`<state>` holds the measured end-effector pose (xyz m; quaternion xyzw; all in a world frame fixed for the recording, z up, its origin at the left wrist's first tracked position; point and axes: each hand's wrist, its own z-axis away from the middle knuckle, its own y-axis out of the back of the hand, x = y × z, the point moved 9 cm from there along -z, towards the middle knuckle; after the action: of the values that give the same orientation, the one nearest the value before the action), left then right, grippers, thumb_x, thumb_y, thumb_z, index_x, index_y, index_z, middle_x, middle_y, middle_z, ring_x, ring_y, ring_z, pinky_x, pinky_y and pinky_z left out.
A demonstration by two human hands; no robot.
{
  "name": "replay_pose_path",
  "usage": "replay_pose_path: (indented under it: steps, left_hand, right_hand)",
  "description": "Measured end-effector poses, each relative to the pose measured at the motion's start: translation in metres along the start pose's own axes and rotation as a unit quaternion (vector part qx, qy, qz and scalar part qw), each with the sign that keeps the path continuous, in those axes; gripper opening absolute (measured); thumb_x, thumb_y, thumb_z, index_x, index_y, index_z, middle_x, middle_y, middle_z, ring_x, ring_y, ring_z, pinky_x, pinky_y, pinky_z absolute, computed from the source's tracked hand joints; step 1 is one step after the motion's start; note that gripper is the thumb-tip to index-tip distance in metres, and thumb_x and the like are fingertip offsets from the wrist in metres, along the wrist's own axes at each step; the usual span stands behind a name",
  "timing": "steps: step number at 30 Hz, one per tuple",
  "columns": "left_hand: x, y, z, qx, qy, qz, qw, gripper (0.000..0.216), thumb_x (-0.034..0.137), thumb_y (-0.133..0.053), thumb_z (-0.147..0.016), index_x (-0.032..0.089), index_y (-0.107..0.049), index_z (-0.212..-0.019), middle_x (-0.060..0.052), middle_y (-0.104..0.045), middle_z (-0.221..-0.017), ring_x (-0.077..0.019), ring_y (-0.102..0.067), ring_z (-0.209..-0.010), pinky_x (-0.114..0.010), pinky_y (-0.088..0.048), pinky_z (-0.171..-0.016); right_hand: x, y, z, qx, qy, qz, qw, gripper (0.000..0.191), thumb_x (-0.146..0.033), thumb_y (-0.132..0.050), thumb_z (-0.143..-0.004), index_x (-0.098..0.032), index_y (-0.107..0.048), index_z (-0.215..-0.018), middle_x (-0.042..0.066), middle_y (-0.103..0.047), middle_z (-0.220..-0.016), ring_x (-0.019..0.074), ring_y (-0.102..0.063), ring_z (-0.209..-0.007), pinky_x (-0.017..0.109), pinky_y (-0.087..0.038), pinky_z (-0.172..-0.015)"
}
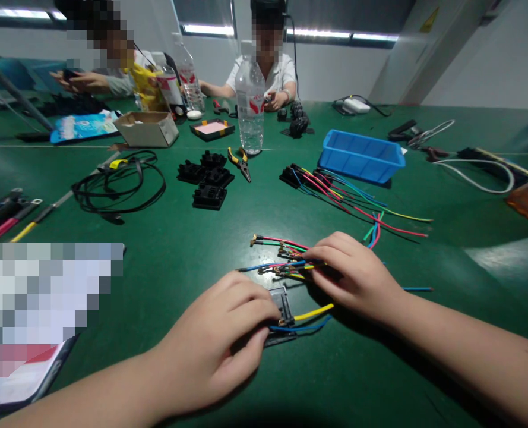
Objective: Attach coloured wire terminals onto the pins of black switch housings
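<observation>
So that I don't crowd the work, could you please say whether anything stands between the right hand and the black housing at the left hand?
Metal-ended wires lie between the right hand and the black housing; the housing's yellow wire points toward that hand.

black housing (287, 304), yellow wire (315, 312), loose wires (285, 264) in red, green and blue, green tabletop (174, 244), blue bin (361, 161)

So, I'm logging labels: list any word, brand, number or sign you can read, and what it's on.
No words, brands or numbers can be read.
Front bottle: red-marked print, too blurred.
Two bottles behind: print too small.
Blue packet: print too blurred.
Yellow triangle sign on the pillar: its mark is too small.
Black part under the left hand: no text visible.
</observation>
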<state>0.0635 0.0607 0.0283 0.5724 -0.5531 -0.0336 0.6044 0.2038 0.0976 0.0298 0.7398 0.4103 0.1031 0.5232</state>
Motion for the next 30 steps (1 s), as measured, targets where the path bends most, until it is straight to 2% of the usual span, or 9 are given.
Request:
replay_pose_path:
  steps: [13,21,25,30]
  left_hand:
    - [-0.002,0.000,0.002,0.008,-0.001,0.003,1.000,0.027,0.006,-0.051,-0.085,0.021,-0.060,-0.106,-0.003,-0.065,-0.105,-0.0159,-0.053,-0.098,-0.030,-0.045,-0.087]
    - [-0.003,0.000,0.000,0.008,-0.002,0.005,1.000,0.029,0.005,-0.050,-0.085,0.021,-0.060,-0.107,-0.003,-0.064,-0.105,-0.0152,-0.053,-0.098,-0.029,-0.044,-0.088]
    - [-0.003,-0.001,0.000,0.007,-0.002,0.002,1.000,0.029,0.006,-0.051,-0.085,0.020,-0.061,-0.107,-0.002,-0.064,-0.105,-0.0147,-0.052,-0.099,-0.028,-0.043,-0.089]
    - [-0.002,0.000,0.000,0.032,-0.006,0.008,0.999,0.027,0.005,-0.050,-0.085,0.021,-0.062,-0.104,0.000,-0.065,-0.102,-0.0136,-0.052,-0.098,-0.027,-0.042,-0.089]
  right_hand:
    - [0.004,0.006,0.002,0.025,-0.019,0.007,0.999,0.020,-0.008,-0.049,-0.086,-0.018,-0.058,-0.100,0.007,-0.065,-0.090,0.0199,-0.056,-0.084,0.034,-0.047,-0.072]
    - [0.030,0.010,0.005,0.052,-0.129,0.028,0.990,0.036,0.002,-0.045,-0.070,-0.021,-0.059,-0.094,0.007,-0.065,-0.098,0.0242,-0.055,-0.096,0.041,-0.044,-0.083]
    - [0.033,0.007,0.004,0.042,-0.133,0.008,0.990,0.027,-0.001,-0.047,-0.071,-0.021,-0.058,-0.085,0.007,-0.065,-0.096,0.0247,-0.054,-0.096,0.042,-0.043,-0.085]
    - [0.023,0.004,0.002,0.026,-0.101,0.001,0.995,0.013,-0.014,-0.052,-0.081,-0.020,-0.060,-0.089,0.008,-0.064,-0.098,0.0236,-0.054,-0.095,0.042,-0.043,-0.085]
